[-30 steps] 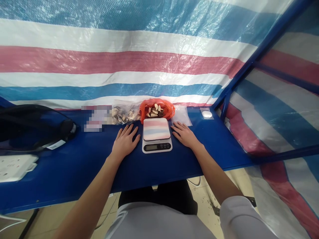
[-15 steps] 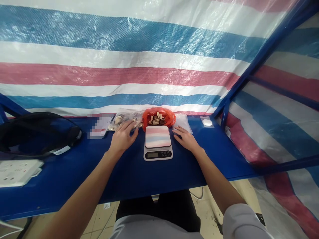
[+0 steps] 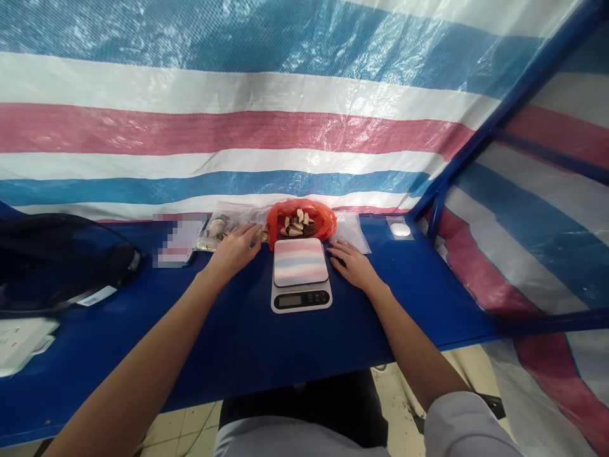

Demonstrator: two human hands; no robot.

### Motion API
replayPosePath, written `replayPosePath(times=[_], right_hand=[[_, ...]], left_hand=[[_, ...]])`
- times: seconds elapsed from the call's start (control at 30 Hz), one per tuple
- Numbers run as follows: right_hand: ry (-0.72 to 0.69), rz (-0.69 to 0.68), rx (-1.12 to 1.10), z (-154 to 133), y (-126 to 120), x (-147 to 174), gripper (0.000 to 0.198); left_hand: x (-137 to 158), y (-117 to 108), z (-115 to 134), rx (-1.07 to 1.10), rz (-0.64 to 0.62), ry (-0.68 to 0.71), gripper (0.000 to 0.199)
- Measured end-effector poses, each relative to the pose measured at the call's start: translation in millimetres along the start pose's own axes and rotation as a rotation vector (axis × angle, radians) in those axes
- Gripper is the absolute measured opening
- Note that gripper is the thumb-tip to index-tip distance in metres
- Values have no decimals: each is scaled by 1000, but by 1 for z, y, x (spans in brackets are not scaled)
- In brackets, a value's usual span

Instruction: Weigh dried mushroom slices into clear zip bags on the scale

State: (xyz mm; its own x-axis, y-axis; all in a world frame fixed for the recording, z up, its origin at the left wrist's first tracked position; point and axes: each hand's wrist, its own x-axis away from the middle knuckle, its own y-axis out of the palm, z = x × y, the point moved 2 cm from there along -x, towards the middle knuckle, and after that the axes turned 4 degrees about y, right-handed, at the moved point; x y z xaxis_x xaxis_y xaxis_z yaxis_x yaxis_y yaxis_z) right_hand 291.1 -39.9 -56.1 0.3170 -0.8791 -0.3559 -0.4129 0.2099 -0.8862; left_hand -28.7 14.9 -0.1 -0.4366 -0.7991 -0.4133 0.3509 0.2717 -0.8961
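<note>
My left hand reaches over the near edge of a clear plastic bag holding pale, dried-looking slices. Its fingers are stretched forward and partly cover the bag; no grip on it shows. A kitchen scale stands between my hands, its display dark and its platform bare. Just behind the scale, an open red plastic bag holds brown and whitish pieces like dried mushrooms. To the scale's right, my right hand lies palm down, fingers extended, by the near edge of a flat clear bag.
A phone-like flat item, partly pixelated, lies left of the bags. Farther left are a black strap-like object and a white power strip. A white mouse-shaped object sits at the right rear. Striped sheeting rises behind the blue table.
The view has shifted slightly. My left thumb has drawn in toward the other fingers over the clear bag. My right hand stays almost where it was, beside the scale.
</note>
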Motion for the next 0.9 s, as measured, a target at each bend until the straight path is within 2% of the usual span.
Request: replayPosePath(times=[0.43,0.7,0.9], right_hand=[[10,8,-9,0,2,1,37],[-9,23,-2,-1,1,1,36],[-28,56,-19,-2,-1,1,34]], left_hand=[[-8,1,-8,140,62,-224,33],[-12,-10,-11,282,194,-357,23],[-16,-19,-8,313,317,-493,22]])
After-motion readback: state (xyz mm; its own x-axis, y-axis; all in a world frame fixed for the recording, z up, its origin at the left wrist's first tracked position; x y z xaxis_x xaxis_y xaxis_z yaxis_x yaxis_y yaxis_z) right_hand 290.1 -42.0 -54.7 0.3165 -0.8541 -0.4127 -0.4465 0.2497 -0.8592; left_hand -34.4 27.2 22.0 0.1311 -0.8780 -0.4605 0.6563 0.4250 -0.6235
